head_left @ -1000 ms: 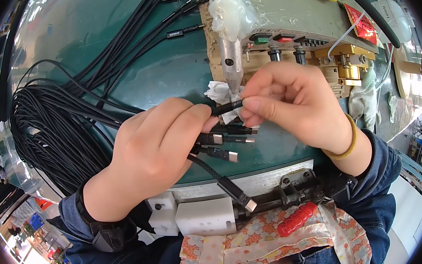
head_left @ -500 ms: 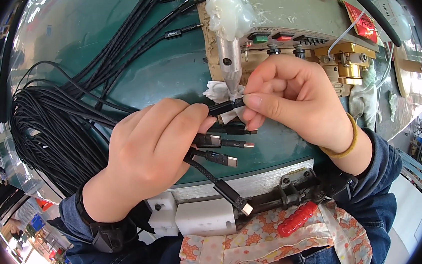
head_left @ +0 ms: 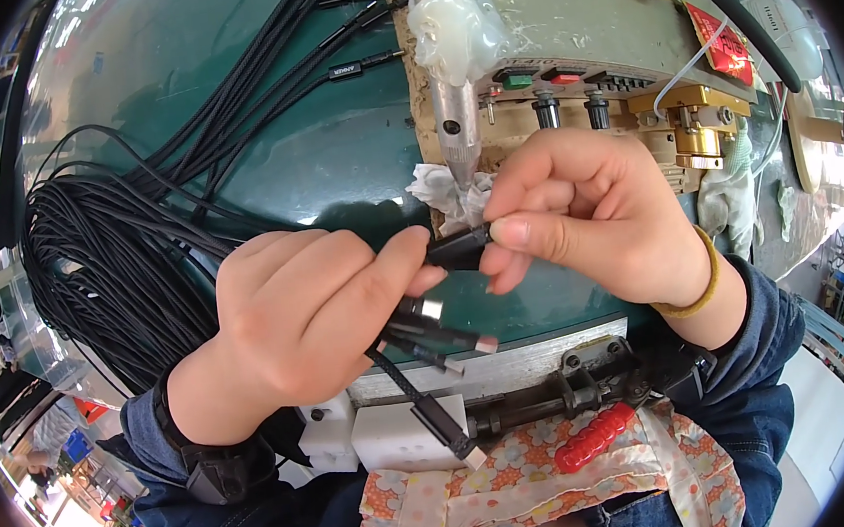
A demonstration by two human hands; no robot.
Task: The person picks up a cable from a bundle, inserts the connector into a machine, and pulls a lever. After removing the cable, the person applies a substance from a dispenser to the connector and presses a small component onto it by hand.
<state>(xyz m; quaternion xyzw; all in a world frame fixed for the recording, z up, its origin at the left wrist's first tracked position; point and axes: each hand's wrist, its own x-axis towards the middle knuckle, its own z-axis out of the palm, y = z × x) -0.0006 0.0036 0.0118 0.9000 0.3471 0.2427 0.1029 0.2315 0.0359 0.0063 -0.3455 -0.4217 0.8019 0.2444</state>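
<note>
My left hand [head_left: 296, 320] is closed round several black braided cables. Their plug ends stick out below its fingers, one charging-cable plug [head_left: 441, 427] hanging lowest over a white block. Between my hands a black cable connector [head_left: 458, 249] lies nearly level, its left end at my left thumb and finger. My right hand [head_left: 589, 224] pinches the other end of that connector between thumb and forefinger. Just above stands a metal nozzle [head_left: 458, 140], its tip pointing down near a crumpled white tissue [head_left: 435, 187]. The connector sits below the tip, apart from it.
A large bundle of black cables [head_left: 106, 261] fills the left of the green table [head_left: 335, 181]. More cables lie toward the back. A control box [head_left: 582, 24] with switches and knobs stands behind the nozzle. A red-handled clamp [head_left: 596, 437] sits at the front edge, beside a white block [head_left: 397, 436].
Both hands have drawn the connector slightly down, away from the nozzle tip. The plug ends hanging from my left hand have swung down and to the left.
</note>
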